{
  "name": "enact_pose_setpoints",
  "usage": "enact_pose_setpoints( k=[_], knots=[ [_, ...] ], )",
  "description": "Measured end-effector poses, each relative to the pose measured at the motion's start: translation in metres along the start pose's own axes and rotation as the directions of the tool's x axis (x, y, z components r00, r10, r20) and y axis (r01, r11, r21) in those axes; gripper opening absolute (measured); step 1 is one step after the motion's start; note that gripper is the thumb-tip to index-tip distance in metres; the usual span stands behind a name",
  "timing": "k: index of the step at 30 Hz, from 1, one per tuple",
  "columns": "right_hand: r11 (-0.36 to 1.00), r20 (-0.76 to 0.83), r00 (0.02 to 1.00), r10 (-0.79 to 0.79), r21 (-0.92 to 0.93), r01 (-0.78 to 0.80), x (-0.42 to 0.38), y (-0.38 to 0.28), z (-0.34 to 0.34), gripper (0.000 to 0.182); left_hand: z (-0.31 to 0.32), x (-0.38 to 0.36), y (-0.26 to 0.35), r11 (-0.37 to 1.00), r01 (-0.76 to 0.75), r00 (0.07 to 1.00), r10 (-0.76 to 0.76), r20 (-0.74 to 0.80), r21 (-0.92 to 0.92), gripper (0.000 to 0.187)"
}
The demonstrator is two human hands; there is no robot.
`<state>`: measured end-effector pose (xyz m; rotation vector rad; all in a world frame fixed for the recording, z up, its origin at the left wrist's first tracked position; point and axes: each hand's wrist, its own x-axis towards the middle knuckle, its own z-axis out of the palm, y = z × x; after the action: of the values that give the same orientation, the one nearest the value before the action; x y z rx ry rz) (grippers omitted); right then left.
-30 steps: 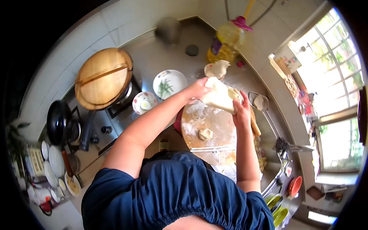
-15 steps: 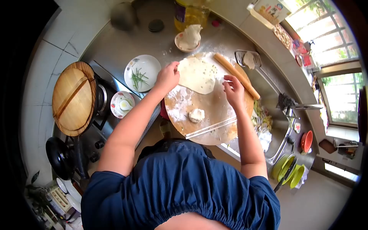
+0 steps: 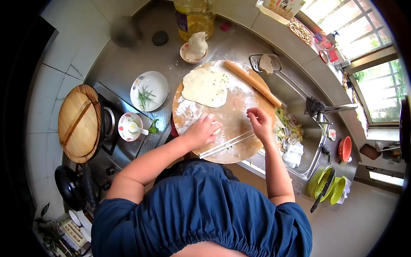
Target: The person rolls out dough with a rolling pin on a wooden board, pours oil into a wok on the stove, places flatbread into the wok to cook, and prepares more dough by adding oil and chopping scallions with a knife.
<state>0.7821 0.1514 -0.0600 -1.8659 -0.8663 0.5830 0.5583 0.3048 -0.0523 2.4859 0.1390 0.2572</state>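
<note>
My left hand (image 3: 202, 131) is closed over a small dough ball (image 3: 218, 130) on the round wooden board (image 3: 242, 150); the fingers hide most of the ball. My right hand (image 3: 259, 121) hovers at the board's right side, its fingers loosely bent and apart, with nothing in them. A flattened sheet of dough (image 3: 204, 88) dotted with green bits lies on the far left of the board. Along the far right edge rests a wooden rolling pin (image 3: 252, 83). A pair of white chopsticks (image 3: 227, 144) lies across the near part, between my hands.
Left of the board are a white plate (image 3: 159, 89) with green strips and a small bowl (image 3: 124, 127) with a spoon. Behind stand a bowl with a dough-like lump (image 3: 197, 46) and an oil bottle (image 3: 205, 23). A sink (image 3: 309, 165) holding scraps is at right.
My left hand has left the edge of the dough sheet and come down toward me onto the dough ball. My right hand stays near the board's right side. The view has shifted slightly.
</note>
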Motion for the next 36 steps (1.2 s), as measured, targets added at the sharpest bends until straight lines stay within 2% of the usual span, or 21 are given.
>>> enact_pose_setpoints(
  k=[1, 3, 7, 8, 9, 10, 12, 14, 15, 17, 19, 20, 22, 23, 25, 27, 28, 30, 32, 34, 36],
  knots=[
    [0.999, -0.001, 1.0, 0.012, 0.032, -0.012, -0.003, -0.004, 0.003, 0.013, -0.001, 0.003, 0.003, 1.0, -0.001, 1.0, 0.001, 0.003, 0.006, 0.041],
    [0.997, 0.002, 1.0, 0.026, 0.072, -0.027, -0.008, -0.002, 0.006, 0.013, -0.005, 0.008, 0.007, 0.991, -0.123, 0.929, 0.137, -0.344, 0.061, 0.042],
    [1.0, 0.047, 0.999, 0.023, 0.017, -0.023, -0.018, -0.008, 0.013, 0.013, 0.023, 0.002, -0.014, 0.98, -0.172, 0.931, 0.196, -0.309, 0.104, 0.044],
    [1.0, 0.045, 0.999, 0.023, 0.017, -0.024, -0.018, -0.011, 0.016, 0.013, 0.026, -0.001, -0.011, 0.97, 0.014, 0.958, -0.082, -0.275, -0.241, 0.045],
    [0.999, 0.051, 0.999, 0.018, 0.034, -0.02, -0.023, -0.012, 0.019, 0.013, 0.024, -0.004, -0.003, 0.809, 0.211, 0.932, -0.336, -0.137, -0.549, 0.046],
    [0.999, 0.06, 0.998, 0.016, 0.049, -0.018, -0.029, -0.013, 0.023, 0.013, 0.018, -0.003, 0.005, 0.803, 0.218, 0.932, -0.34, -0.126, -0.554, 0.046],
    [0.999, 0.056, 0.998, -0.001, 0.04, -0.001, -0.036, -0.017, 0.026, 0.013, 0.003, 0.003, 0.012, 0.883, 0.061, 0.952, -0.191, -0.237, -0.465, 0.052],
    [1.0, 0.049, 0.998, -0.031, 0.009, 0.03, -0.039, -0.019, 0.029, 0.015, 0.02, -0.001, -0.001, 0.882, 0.074, 0.951, -0.203, -0.234, -0.465, 0.057],
    [0.999, 0.048, 0.998, -0.032, 0.011, 0.032, -0.04, -0.02, 0.031, 0.015, 0.022, -0.002, -0.005, 0.925, 0.083, 0.971, -0.159, -0.178, -0.37, 0.058],
    [0.964, 0.022, 0.968, -0.249, -0.094, 0.25, -0.043, -0.022, 0.036, 0.023, 0.027, -0.007, -0.01, 0.959, 0.087, 0.986, -0.121, -0.112, -0.271, 0.058],
    [0.945, 0.026, 0.953, -0.303, -0.118, 0.304, -0.042, -0.036, 0.042, 0.026, 0.025, -0.01, -0.006, 0.998, 0.033, 0.998, -0.03, -0.048, 0.052, 0.061],
    [0.922, 0.027, 0.933, -0.359, -0.144, 0.359, -0.039, -0.041, 0.044, 0.029, 0.024, -0.01, -0.004, 0.998, 0.034, 0.998, -0.031, -0.049, 0.055, 0.061],
    [0.922, 0.031, 0.93, -0.365, -0.128, 0.366, -0.037, -0.041, 0.044, 0.033, 0.023, -0.009, 0.0, 0.965, 0.057, 0.998, -0.046, -0.049, 0.257, 0.065],
    [0.914, 0.087, 0.929, -0.36, -0.166, 0.37, -0.04, -0.041, 0.039, 0.033, 0.021, -0.011, 0.001, 0.964, 0.057, 0.998, -0.045, -0.051, 0.26, 0.065],
    [0.901, 0.138, 0.924, -0.358, -0.209, 0.38, -0.045, -0.039, 0.024, 0.034, 0.018, -0.011, 0.002, 0.996, 0.075, 0.989, -0.069, -0.133, 0.039, 0.069],
    [0.741, 0.55, 0.75, -0.367, -0.315, 0.593, -0.05, -0.04, 0.004, 0.034, 0.016, -0.008, 0.002, 0.997, 0.081, 0.989, -0.081, -0.126, -0.004, 0.067],
    [0.739, 0.551, 0.751, -0.364, -0.319, 0.593, -0.053, -0.04, 0.001, 0.034, 0.017, -0.007, 0.003, 0.994, 0.101, 0.988, -0.106, -0.112, -0.051, 0.066],
    [0.652, 0.646, 0.697, -0.311, -0.388, 0.651, -0.057, -0.039, -0.002, 0.029, 0.023, -0.005, -0.005, 0.998, 0.056, 0.992, -0.053, -0.118, 0.021, 0.055],
    [0.596, 0.67, 0.665, -0.329, -0.399, 0.697, -0.051, -0.032, -0.003, 0.023, 0.021, -0.003, -0.011, 0.994, 0.077, 0.994, -0.082, -0.072, -0.072, 0.046],
    [0.534, 0.738, 0.611, -0.286, -0.406, 0.741, -0.044, -0.03, -0.005, 0.021, 0.007, -0.002, -0.005, 0.985, 0.139, 0.981, -0.151, -0.12, -0.1, 0.039],
    [0.508, 0.727, 0.641, -0.246, -0.466, 0.724, -0.036, -0.026, -0.01, 0.02, -0.009, -0.006, -0.007, 0.931, 0.272, 0.921, -0.325, -0.213, -0.243, 0.039]
  ],
)
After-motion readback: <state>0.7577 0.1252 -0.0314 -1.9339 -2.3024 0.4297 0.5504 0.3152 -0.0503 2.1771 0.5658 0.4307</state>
